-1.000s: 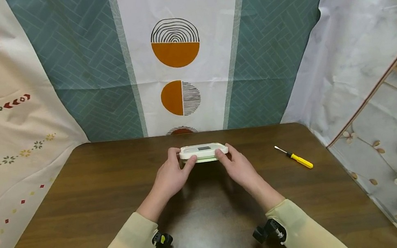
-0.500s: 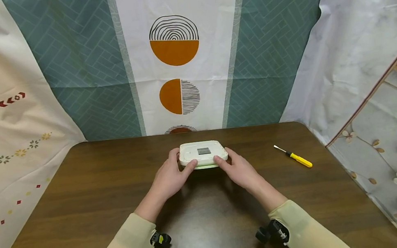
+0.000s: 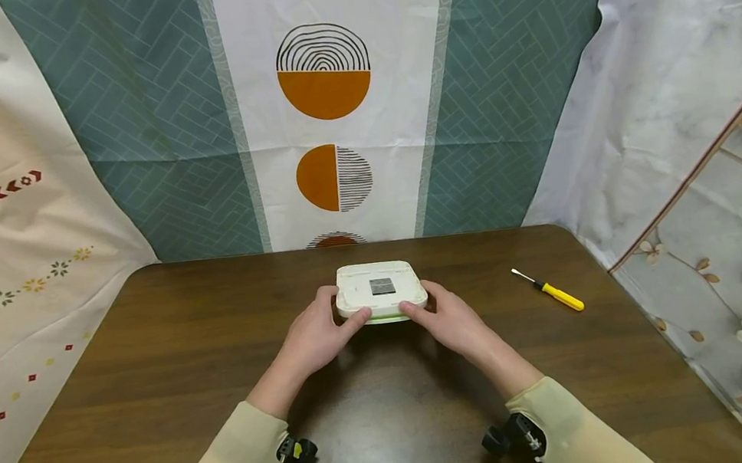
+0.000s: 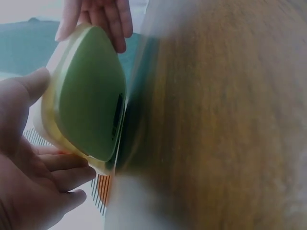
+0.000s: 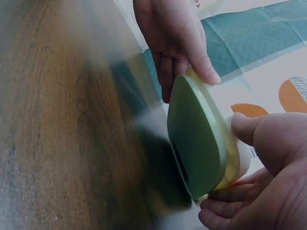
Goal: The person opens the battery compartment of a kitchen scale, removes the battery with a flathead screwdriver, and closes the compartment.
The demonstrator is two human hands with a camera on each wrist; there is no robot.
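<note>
Between both hands is a flat, rounded box-like device (image 3: 367,291). Its upward face is white, with a dark grey rectangle in the middle. The wrist views show a green opposite face (image 4: 91,96) bearing a dark strip, and a yellowish band round the side. My left hand (image 3: 314,335) grips the left end, thumb on the near edge. At the right end my right hand (image 3: 455,321) holds it the same way. One edge of the device comes close to the table; whether it touches cannot be made out. A yellow-handled screwdriver (image 3: 560,296) lies on the right, apart from the hands.
The brown wooden table (image 3: 120,393) stretches around the hands. Behind it hangs a patterned green and white cloth (image 3: 193,199). Other patterned cloths border the left and right sides.
The device has tilted, so more of its white face shows in the head view, and it sits slightly nearer the person. Both hands keep their hold. The screwdriver has stayed in place.
</note>
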